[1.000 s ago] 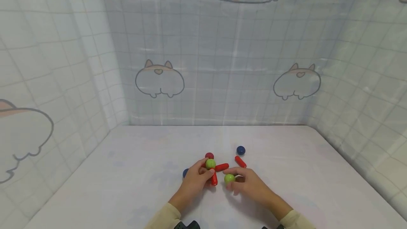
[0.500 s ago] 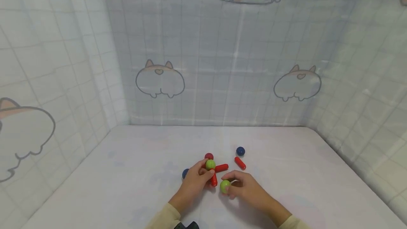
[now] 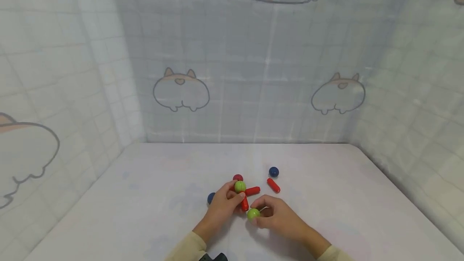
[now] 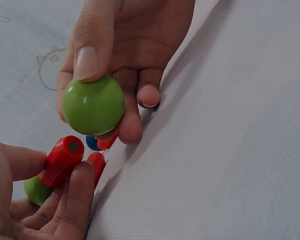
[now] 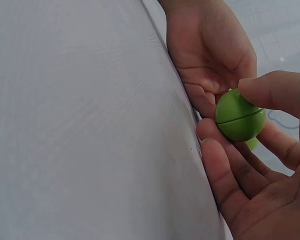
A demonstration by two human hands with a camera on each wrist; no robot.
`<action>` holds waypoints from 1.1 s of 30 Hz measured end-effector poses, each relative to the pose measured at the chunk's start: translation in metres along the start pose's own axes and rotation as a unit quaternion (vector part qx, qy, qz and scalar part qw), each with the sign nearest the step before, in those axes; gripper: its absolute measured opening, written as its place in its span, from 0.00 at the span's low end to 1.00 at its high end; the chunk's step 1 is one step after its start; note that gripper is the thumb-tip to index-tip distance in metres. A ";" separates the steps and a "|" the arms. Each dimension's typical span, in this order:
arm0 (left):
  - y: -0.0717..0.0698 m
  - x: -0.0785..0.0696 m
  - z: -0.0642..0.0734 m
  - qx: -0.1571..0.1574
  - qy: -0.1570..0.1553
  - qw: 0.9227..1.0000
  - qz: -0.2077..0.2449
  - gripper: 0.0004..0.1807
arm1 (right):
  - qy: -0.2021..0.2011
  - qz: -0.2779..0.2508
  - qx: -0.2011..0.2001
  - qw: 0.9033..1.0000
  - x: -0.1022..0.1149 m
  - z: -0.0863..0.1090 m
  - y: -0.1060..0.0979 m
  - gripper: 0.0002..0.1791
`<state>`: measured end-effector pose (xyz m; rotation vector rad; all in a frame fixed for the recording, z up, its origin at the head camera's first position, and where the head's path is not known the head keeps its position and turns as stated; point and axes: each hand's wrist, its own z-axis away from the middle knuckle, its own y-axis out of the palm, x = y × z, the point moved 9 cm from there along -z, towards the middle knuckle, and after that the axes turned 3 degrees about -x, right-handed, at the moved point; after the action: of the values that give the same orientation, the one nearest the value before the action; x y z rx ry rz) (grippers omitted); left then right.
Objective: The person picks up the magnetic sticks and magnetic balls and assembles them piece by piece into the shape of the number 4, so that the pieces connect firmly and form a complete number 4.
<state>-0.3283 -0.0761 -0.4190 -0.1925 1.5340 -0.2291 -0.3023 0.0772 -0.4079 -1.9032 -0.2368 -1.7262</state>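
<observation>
My left hand grips a red rod between thumb and fingers. A green ball sits at the rod's far end. The rod's near end faces my right hand and has a small dark green spot at its centre. In my right hand a second green ball is pinched between thumb and fingers, with a seam line running round it. This ball is close beside the rod's near end, apart from it in the left wrist view. In the right wrist view the rod is hidden behind the ball and fingers.
Beyond the hands lie a dark red ball, a red rod, another red rod and a blue ball. A second blue ball is partly covered by my left hand. The white tabletop ends at a patterned curtain.
My right hand has brought its green ball leftward and a little nearer to me, towards the rod's near end. The left hand with its rod and ball has stayed nearly still.
</observation>
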 end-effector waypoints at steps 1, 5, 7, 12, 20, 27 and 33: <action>0.000 0.000 0.000 0.000 -0.001 1.000 0.001 0.34 | 0.000 0.001 0.000 1.000 0.000 0.000 0.001 0.15; 0.001 -0.001 0.000 0.003 -0.001 1.000 0.016 0.35 | -0.001 0.016 -0.003 1.000 0.003 0.001 0.001 0.15; 0.002 -0.002 0.000 0.004 -0.001 1.000 0.021 0.35 | -0.003 0.023 -0.006 1.000 0.004 0.000 0.002 0.15; 0.002 -0.003 0.002 0.002 0.000 1.000 0.012 0.35 | 0.005 0.028 -0.007 1.000 0.001 0.000 0.003 0.15; 0.003 0.001 0.002 0.005 -0.005 0.999 0.038 0.34 | 0.003 0.030 -0.008 1.000 0.002 -0.001 0.005 0.15; 0.004 0.000 0.002 0.004 -0.007 0.999 0.040 0.34 | 0.012 0.042 -0.017 0.999 -0.001 -0.001 0.004 0.16; 0.005 0.000 0.003 0.003 -0.010 0.999 0.040 0.34 | 0.008 0.043 -0.017 0.999 0.000 0.000 0.003 0.16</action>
<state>-0.3255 -0.0718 -0.4202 -0.1286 1.5177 -0.1685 -0.3011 0.0743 -0.4088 -1.8941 -0.1172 -1.6983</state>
